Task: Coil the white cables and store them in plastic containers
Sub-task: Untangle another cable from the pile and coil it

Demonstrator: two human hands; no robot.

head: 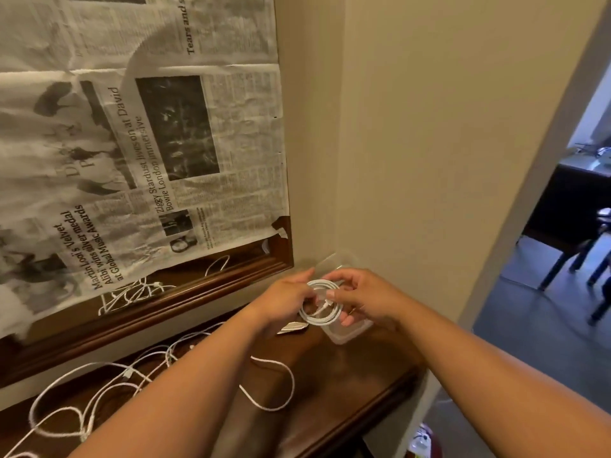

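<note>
I read the coiled cable just right of frame centre, held between both hands. The left hand pinches its left rim and the right hand curls its fingers round the right rim. The clear plastic container sits on the counter directly below and slightly right of the coil, so I judge the drop short and downward, with the right hand nearer. The coil is a tight white ring of several turns, its flat face tilted toward the camera, with a plug end crossing its middle. Loose cables sprawl across the lower left.
</note>
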